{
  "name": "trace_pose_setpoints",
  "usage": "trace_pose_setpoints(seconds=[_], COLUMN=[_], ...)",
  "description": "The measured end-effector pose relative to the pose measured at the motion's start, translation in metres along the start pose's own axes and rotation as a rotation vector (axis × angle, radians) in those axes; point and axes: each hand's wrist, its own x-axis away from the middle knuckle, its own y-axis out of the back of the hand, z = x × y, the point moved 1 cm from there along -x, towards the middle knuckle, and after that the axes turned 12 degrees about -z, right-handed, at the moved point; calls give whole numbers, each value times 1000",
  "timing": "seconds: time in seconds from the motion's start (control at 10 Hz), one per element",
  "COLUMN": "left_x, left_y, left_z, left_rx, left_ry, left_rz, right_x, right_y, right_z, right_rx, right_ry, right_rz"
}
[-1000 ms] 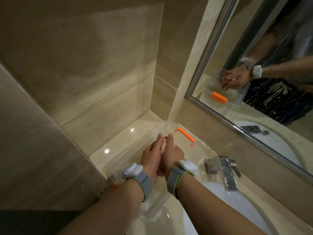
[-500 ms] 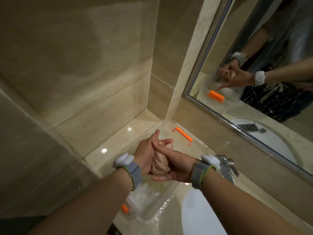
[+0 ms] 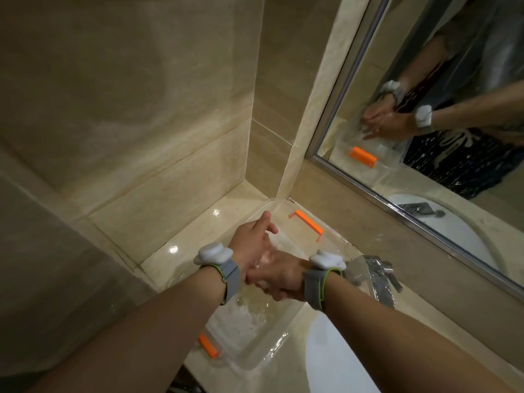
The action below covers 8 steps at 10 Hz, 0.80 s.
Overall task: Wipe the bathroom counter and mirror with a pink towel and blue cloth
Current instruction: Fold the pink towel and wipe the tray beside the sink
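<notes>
Where the beige tiled wall (image 3: 119, 114) meets the counter (image 3: 181, 251) in the far left corner, the polished stone throws back two small glints of light. A clear plastic tub (image 3: 263, 355) sits on that counter, pushed toward the corner, with an orange handle (image 3: 207, 345) at its near end and shallow, foamy water (image 3: 241, 316) in its bottom. Above the tub the left hand (image 3: 252, 242) reaches forward, its fingers fairly straight and pointing at the corner, and its wrist carries a grey band (image 3: 226, 275) topped by a white pod. The right hand (image 3: 279, 275) comes in from the right and is pressed against the left one, both skins wet and shiny; its fingers curl round the heel of the left hand. I cannot tell whether anything is caught between the palms: the pink towel cannot be made out there. The right wrist wears a matching grey band (image 3: 317, 285). Beyond the hands, a second orange handle (image 3: 306, 222) marks the tub's far end. A chrome faucet (image 3: 377, 276) stands just right of the tub, beside the white basin (image 3: 334, 358). Farther right, the mirror (image 3: 382, 66) rises from the backsplash and reflects the joined hands above the tub.
</notes>
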Motion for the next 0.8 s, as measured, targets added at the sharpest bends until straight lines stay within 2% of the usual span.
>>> trace_pose_setpoints(seconds=[0.1, 0.2, 0.3, 0.4, 0.5, 0.6, 0.7, 0.8], left_x=[-4, -8, -13, -12, -3, 5, 11, 9], left_y=[-2, -4, -2, -1, 5, 16, 14, 6], left_z=[4, 5, 5, 7, -1, -9, -16, -23], left_rx=[-9, -52, -69, 101, 380, 452, 395, 374], left_ry=[-19, -22, -5, 81, 206, 220, 224, 234], left_rz=[-73, -163, -172, -96, 86, 253, 415, 500], right_x=[-6, -12, -10, 0, 16, 21, 17, 14], right_y=[-7, -12, -12, -5, 12, 23, 21, 21], right_z=[1, 0, 7, 9, 14, 19, 21, 19], right_rx=[298, 498, 401, 128, 22, -143, -311, -384], right_ry=[121, 214, 50, -102, -105, -102, -93, -140], right_rz=[-178, -319, -346, -267, -189, -67, 65, 187])
